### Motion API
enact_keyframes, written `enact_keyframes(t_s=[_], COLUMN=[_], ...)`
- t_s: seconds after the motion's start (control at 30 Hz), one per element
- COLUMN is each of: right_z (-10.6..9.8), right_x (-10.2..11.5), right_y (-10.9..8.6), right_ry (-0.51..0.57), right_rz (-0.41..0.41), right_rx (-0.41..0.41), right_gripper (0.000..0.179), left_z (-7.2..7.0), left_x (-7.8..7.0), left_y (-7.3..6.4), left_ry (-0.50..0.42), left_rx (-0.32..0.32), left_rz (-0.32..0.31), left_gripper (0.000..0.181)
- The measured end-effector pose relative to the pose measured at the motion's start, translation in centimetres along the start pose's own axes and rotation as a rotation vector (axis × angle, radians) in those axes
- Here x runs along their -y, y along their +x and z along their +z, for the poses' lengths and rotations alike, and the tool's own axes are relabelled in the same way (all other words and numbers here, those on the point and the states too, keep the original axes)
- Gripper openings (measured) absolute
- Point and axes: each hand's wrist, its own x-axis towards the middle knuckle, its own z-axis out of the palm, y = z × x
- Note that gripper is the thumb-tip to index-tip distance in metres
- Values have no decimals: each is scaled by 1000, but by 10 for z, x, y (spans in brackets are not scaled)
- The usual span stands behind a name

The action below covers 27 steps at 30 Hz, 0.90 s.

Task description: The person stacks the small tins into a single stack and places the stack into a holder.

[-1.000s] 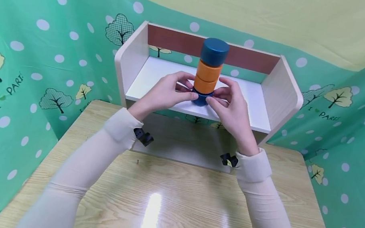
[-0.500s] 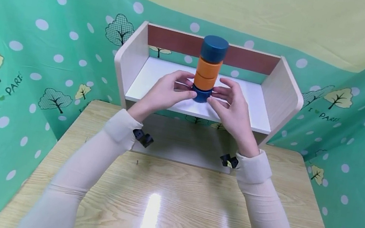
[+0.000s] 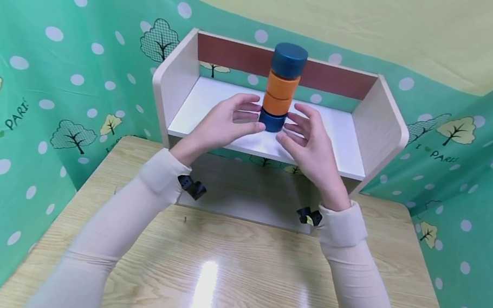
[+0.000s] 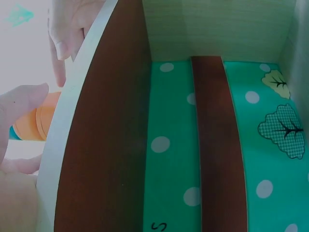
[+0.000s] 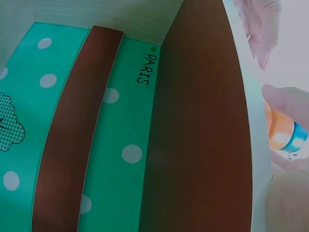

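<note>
A tall stack of cylinders [image 3: 281, 89] stands upright on the white shelf [image 3: 205, 105], a wide dark blue piece on top, orange pieces in the middle and a dark blue one at the bottom. My left hand [image 3: 223, 123] curves loosely at the left of the blue bottom piece, its thumb tip right at the front edge. On the other side my right hand [image 3: 316, 145] has its fingers beside the same piece and its thumb slightly in front. In both wrist views the shelf board hides most of the stack; only orange parts [image 4: 30, 123] and a blue band [image 5: 295, 137] show.
The shelf unit has pale side panels [image 3: 382, 128] left and right and a brown back rail [image 3: 339, 79]. It stands at the back of a wooden table [image 3: 255, 271]. A green dotted cloth [image 3: 41, 84] hangs behind and along both sides.
The stack has slid back a little, away from me and towards the rear of the shelf. My hands have barely moved, and my right thumb now sits away from the bottom piece.
</note>
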Motion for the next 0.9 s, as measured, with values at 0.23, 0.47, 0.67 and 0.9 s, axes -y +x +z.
enact_keyframes(t_s=[0.23,0.47,0.67,0.9], right_z=[-1,-1,-1,0], right_x=[2,3,3,2], right_y=[2,3,2,3], right_ry=[-39,-95,-109,-117], right_rz=[22,32,30,30], right_rx=[76,115,115,117], right_gripper=[77,87,87,88], left_z=[1,1,2,2], left_x=[1,-1,-1,1], left_y=[0,0,-1,-1], left_ry=[-21,-19,-29,-55], left_rx=[19,31,38,42], left_rz=[24,19,18,16], left_gripper=[77,76,77,78])
